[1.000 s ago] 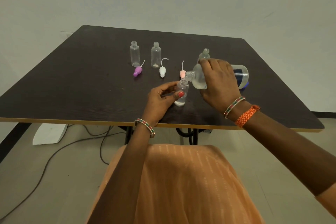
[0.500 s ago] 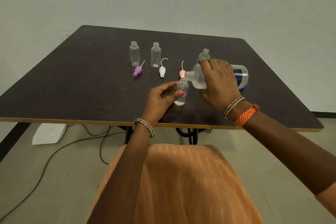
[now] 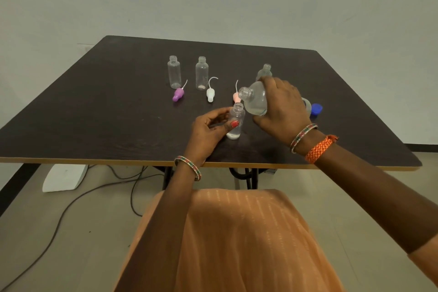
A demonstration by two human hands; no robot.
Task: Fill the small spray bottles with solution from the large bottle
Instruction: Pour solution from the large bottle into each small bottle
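- Clear large bottle, held tilted in right hand, mouth just above small spray bottle near tabletop front edge.
- Left hand pinches it; misaligned narrow necks could likely spill solution.

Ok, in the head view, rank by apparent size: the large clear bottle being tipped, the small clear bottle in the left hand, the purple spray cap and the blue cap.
1. Large clear bottle, partly hidden by the hand.
2. Small clear bottle.
3. Purple spray cap and blue cap: look alike, so unranked.
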